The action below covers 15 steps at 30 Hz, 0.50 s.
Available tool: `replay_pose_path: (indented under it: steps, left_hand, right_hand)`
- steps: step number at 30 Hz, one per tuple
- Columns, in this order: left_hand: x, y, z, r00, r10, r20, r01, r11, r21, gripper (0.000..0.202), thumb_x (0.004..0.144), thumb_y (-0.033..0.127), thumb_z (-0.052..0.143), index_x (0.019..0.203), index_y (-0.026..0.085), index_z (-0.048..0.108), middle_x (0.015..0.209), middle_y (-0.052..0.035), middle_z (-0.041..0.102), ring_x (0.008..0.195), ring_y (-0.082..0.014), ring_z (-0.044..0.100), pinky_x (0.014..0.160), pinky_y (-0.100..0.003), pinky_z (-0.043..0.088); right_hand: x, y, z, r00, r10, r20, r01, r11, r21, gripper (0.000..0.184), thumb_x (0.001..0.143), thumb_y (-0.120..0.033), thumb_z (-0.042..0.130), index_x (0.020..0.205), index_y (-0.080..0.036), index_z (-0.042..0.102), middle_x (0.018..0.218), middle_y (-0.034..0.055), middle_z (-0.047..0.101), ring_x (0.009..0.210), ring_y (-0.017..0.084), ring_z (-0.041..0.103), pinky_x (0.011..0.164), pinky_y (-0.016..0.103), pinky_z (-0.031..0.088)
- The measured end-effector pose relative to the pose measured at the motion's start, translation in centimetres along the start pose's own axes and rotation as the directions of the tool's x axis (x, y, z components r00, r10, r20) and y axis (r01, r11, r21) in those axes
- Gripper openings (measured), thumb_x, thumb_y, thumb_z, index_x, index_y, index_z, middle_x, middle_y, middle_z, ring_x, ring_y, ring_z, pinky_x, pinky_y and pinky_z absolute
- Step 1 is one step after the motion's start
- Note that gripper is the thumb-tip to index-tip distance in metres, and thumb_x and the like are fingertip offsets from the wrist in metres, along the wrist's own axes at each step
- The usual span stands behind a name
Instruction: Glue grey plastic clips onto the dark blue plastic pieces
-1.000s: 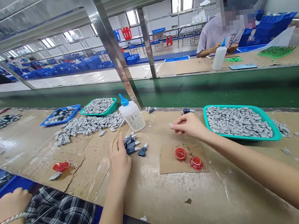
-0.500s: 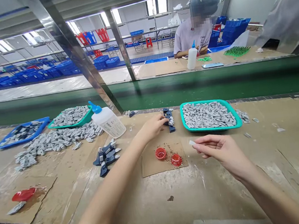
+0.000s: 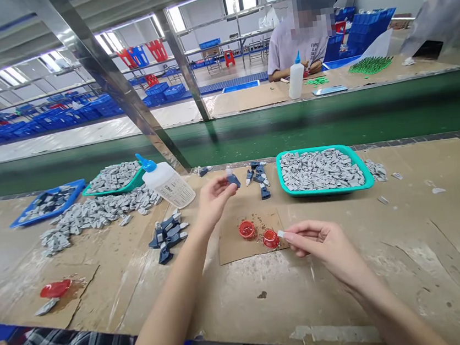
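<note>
Between the thumb and fingers of my left hand [image 3: 215, 199] is a dark blue plastic part [image 3: 233, 180] with a pale tip, lifted over the table. My right hand [image 3: 319, 245] pinches a small light grey plastic piece [image 3: 281, 234] at the edge of the right red cap [image 3: 270, 239]; whether they touch I cannot tell. Another red cap [image 3: 246, 230] stands left of it, both wet inside, on a cardboard piece [image 3: 233, 252]. More dark blue parts [image 3: 264, 192] lie just beyond my left hand, and a second group [image 3: 167, 237] lies left of my forearm.
A green tray [image 3: 327, 189] of grey pieces stands at right. On the left are a tilted white bottle [image 3: 171, 187], a grey heap [image 3: 93, 213], a blue tray [image 3: 23, 219] and a red puddle [image 3: 56, 288]. Another person [image 3: 299, 48] sits across the green belt [image 3: 246, 132].
My left hand has picked a dark blue part from the far group and drawn it back leftward. My right hand has moved left with its grey piece, to the right red cap.
</note>
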State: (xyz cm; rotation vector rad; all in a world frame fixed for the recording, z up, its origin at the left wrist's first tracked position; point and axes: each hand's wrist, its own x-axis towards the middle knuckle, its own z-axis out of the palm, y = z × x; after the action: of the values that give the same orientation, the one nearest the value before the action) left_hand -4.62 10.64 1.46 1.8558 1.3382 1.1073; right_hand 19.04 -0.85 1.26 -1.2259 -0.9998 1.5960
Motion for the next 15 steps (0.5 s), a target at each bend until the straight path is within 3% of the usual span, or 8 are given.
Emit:
replay_pose_path:
  steps: [2,4,5,7,10,15]
  left_hand:
    - [-2.2,1.0,-0.6,0.989,-0.146,-0.029,0.131,0.947,-0.294,0.042,0.088,0.038,0.056,0.125,0.019,0.053,0.105,-0.0104,0.069,0.092,-0.0184,0.068,0.085,-0.033,0.054]
    - [-4.4,1.8,-1.0,0.949,-0.315,-0.01,0.245,0.758,-0.605,0.043,0.083,0.032,0.067,0.123,0.021,0.057,0.103,-0.0071,0.07,0.09,-0.0146,0.069,0.086,-0.026,0.054]
    - [-5.4,2.2,-1.1,0.925,-0.381,0.004,0.272,0.654,-0.706,0.042,0.079,0.028,0.072,0.119,0.021,0.061,0.102,-0.0058,0.071,0.088,-0.013,0.069,0.085,-0.023,0.054]
    - [-7.2,2.6,-1.1,0.888,-0.46,-0.006,0.277,0.545,-0.792,0.036,0.076,0.025,0.076,0.11,0.02,0.067,0.102,-0.0046,0.071,0.086,-0.0111,0.069,0.082,-0.018,0.054]
    - [-9.5,2.5,-0.7,0.853,-0.514,-0.086,0.235,0.527,-0.817,0.026,0.076,0.028,0.076,0.099,0.017,0.072,0.101,-0.0048,0.071,0.085,-0.0114,0.069,0.078,-0.016,0.055]
    - [-12.5,1.8,0.3,0.811,-0.543,-0.218,0.208,0.616,-0.759,0.028,0.076,0.033,0.075,0.099,0.018,0.071,0.091,-0.0035,0.072,0.08,-0.0119,0.069,0.075,-0.017,0.055]
  right_hand:
    - [0.0,0.4,0.4,1.0,0.012,0.016,-0.012,1.0,0.022,0.036,0.069,-0.043,0.079,0.091,-0.015,0.074,0.074,0.0066,0.071,0.069,0.017,0.063,0.064,0.028,0.052]
    - [0.0,0.6,0.6,0.999,0.021,0.037,-0.022,0.999,0.023,0.037,0.071,-0.042,0.079,0.095,-0.015,0.074,0.079,0.0076,0.072,0.071,0.017,0.063,0.066,0.028,0.052]
    - [0.1,0.7,0.7,0.999,0.023,0.041,-0.023,1.0,0.016,0.036,0.071,-0.042,0.078,0.094,-0.014,0.074,0.079,0.0078,0.072,0.071,0.017,0.063,0.066,0.028,0.052]
    - [0.2,1.1,0.7,1.0,0.027,0.016,-0.027,1.0,0.01,0.033,0.07,-0.042,0.079,0.087,-0.014,0.075,0.077,0.0076,0.073,0.069,0.015,0.062,0.066,0.026,0.051]
    - [0.4,1.8,0.7,0.997,0.054,-0.051,-0.052,0.998,0.032,0.034,0.065,-0.04,0.083,0.084,-0.014,0.074,0.075,0.0072,0.073,0.067,0.014,0.061,0.065,0.024,0.05]
    - [1.0,3.0,0.8,0.99,0.105,-0.089,-0.102,0.994,0.034,0.034,0.062,-0.039,0.085,0.079,-0.013,0.075,0.069,0.0062,0.072,0.061,0.011,0.058,0.062,0.023,0.048]
